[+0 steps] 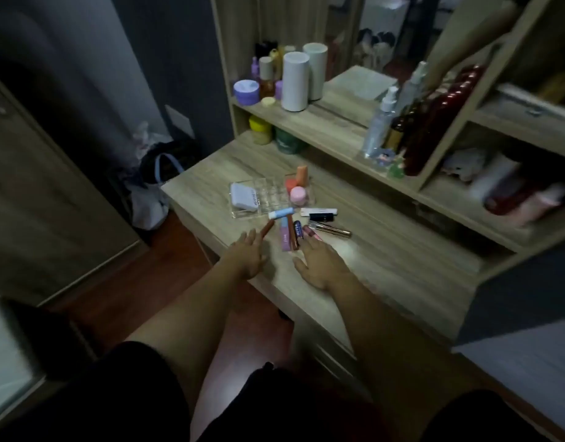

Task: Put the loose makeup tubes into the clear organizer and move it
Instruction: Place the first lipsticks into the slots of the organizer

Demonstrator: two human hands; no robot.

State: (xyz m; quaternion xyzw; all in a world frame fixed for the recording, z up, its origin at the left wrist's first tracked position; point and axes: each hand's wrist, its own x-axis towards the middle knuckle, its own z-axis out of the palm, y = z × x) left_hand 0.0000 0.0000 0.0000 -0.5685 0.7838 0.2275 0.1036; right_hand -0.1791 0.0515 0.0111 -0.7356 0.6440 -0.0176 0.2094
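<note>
Both hands flat, fingers spread, empty: left hand (247,254) beside brown tube (267,228), right hand (319,262) near tube cluster (290,234). Clear organizer (265,199) just behind on surface (386,266), within reach for loading.

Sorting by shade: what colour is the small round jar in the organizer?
Pink jar, seen in the head view.

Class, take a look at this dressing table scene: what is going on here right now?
A person sits at a wooden dressing table, both hands open and reaching toward a scatter of loose makeup tubes. The left hand nears a brown tube; the right hand has its fingertips at a pink tube. Nothing is gripped yet. The clear organizer behind them already holds a grey case and a pink jar, but its small slots look empty.
</note>
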